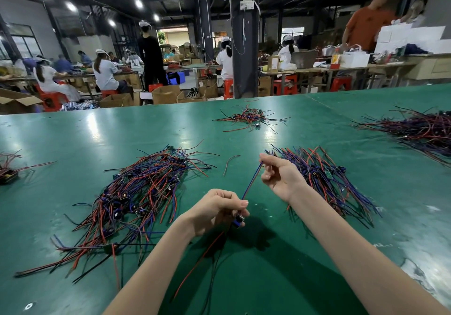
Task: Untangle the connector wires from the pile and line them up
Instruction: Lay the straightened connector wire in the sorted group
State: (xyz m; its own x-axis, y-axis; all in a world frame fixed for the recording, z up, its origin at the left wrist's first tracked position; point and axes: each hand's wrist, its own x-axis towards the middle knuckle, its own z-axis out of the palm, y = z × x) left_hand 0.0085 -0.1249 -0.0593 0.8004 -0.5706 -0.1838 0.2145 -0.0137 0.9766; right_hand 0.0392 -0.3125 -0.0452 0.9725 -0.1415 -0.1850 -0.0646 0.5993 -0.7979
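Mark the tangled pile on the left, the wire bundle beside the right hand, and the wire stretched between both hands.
tangled pile [136, 200], head view, dense middle of the heap.
right bundle [324, 175], head view, middle, among the components.
held wire [251, 181], head view, blue strand at mid-span.

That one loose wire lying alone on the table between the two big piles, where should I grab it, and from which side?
Probably pinch the loose wire near its middle, straight down from above. It lies flat on the table, bowed, apart from the left pile and right pile, so nothing tangles it. The right hand is nearer, though it pinches a blue wire.
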